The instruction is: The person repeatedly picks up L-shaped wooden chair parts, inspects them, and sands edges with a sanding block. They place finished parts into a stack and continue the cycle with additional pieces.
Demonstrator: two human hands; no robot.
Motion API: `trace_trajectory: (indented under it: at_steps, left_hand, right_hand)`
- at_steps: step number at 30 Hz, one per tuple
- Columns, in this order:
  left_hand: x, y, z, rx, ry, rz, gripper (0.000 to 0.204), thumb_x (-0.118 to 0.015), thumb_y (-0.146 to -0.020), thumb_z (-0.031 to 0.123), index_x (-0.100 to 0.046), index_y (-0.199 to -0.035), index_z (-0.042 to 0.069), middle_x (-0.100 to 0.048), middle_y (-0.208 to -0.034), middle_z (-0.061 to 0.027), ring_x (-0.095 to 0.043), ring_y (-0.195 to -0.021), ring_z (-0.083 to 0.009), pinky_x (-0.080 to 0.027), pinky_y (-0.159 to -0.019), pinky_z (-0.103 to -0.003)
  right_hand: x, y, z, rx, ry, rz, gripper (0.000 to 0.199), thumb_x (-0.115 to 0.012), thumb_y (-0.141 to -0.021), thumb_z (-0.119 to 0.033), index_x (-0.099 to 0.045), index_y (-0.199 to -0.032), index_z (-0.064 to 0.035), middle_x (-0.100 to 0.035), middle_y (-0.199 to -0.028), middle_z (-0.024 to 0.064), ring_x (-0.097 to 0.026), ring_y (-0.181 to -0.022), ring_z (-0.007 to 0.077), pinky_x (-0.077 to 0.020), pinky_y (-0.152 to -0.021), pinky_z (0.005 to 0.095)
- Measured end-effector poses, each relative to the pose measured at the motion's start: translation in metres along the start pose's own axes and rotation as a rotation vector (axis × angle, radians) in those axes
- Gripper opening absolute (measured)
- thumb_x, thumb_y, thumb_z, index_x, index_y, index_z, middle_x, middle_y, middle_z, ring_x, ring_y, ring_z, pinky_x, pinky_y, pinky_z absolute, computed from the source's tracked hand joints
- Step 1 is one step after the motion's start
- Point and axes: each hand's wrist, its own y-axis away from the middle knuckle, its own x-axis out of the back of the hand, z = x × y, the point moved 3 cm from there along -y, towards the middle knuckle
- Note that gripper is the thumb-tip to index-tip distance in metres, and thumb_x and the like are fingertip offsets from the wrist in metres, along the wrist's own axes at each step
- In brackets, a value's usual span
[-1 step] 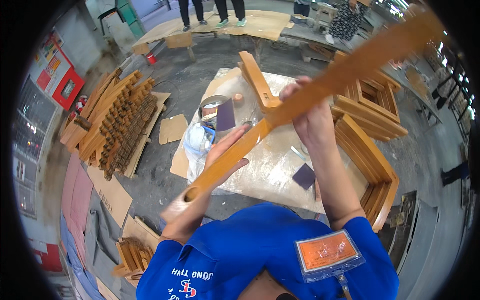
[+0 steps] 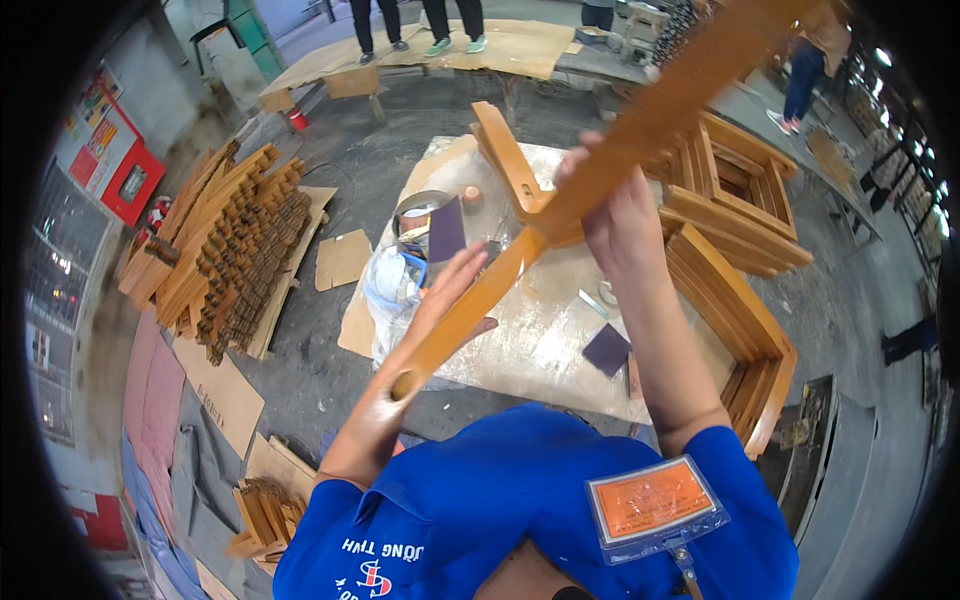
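Note:
A long, angled brown wooden furniture part (image 2: 468, 300) slants up to the right, its far end large and blurred close to the camera. An oval hole shows near its lower end. My right hand (image 2: 628, 228) is closed around it past the bend. Behind the lower arm, my left hand (image 2: 445, 300) cradles it, fingers fairly straight on one side and thumb on the other. Below lies a paper-covered table (image 2: 520, 345) bearing another angled wooden part (image 2: 507, 155). Two dark purple sheets, perhaps sandpaper, lie there: one (image 2: 447, 232) by a round metal tin (image 2: 412, 208), one (image 2: 606, 350) near my right forearm.
A plastic bag with a blue-rimmed container (image 2: 395, 278) sits at the table's left. Angled wooden frames (image 2: 730, 315) are stacked along its right side. Left on the floor stands a large pile of wooden pieces (image 2: 235, 235). People (image 2: 455, 25) stand beyond a far bench (image 2: 500, 55).
The wooden part's lower end has shifted up and to the right, and its far end has swung left. My left fingers have spread slightly away from its edge. My right hand keeps its grip.

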Motion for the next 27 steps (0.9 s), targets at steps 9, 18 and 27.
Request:
trace_trajectory:
  at_steps: [9,18,27]
  left_hand:
    - [0.087,-0.076,0.068,-0.253,0.258,0.22,0.118,-0.077,-0.058,0.063,-0.019,-0.146,0.009,-0.03,-0.146,-0.02,-0.036,-0.131,-0.0336,-0.025,-0.108,-0.048]
    - [0.078,-0.053,0.079,-0.456,0.683,-0.458,0.054,-0.086,-0.062,0.038,-0.062,-0.096,0.003,-0.066,-0.088,-0.0127,-0.063,-0.093,-0.0285,-0.04,-0.097,-0.045]
    - [0.082,0.075,-0.004,0.275,0.32,0.496,0.049,-0.076,-0.076,0.035,-0.056,-0.101,-0.003,-0.058,-0.097,-0.0135,-0.058,-0.09,-0.0231,-0.047,-0.083,-0.036]
  right_hand:
    - [0.0,-0.077,0.031,-0.417,0.579,-0.779,0.04,-0.062,-0.088,-0.024,-0.058,-0.116,0.0032,-0.063,-0.111,0.0067,-0.056,-0.103,0.0133,-0.0434,-0.091,0.0282]
    - [-0.005,0.001,0.137,-0.238,0.609,-0.941,0.042,-0.068,-0.083,-0.031,-0.062,-0.116,-0.005,-0.066,-0.101,0.0124,-0.06,-0.098,0.0234,-0.0439,-0.091,0.0318]
    - [0.297,0.142,0.186,-1.013,1.832,-0.385,0.022,-0.049,-0.083,-0.007,-0.065,-0.096,0.0027,-0.062,-0.106,0.0229,-0.061,-0.098,0.0356,-0.0493,-0.082,0.0435]
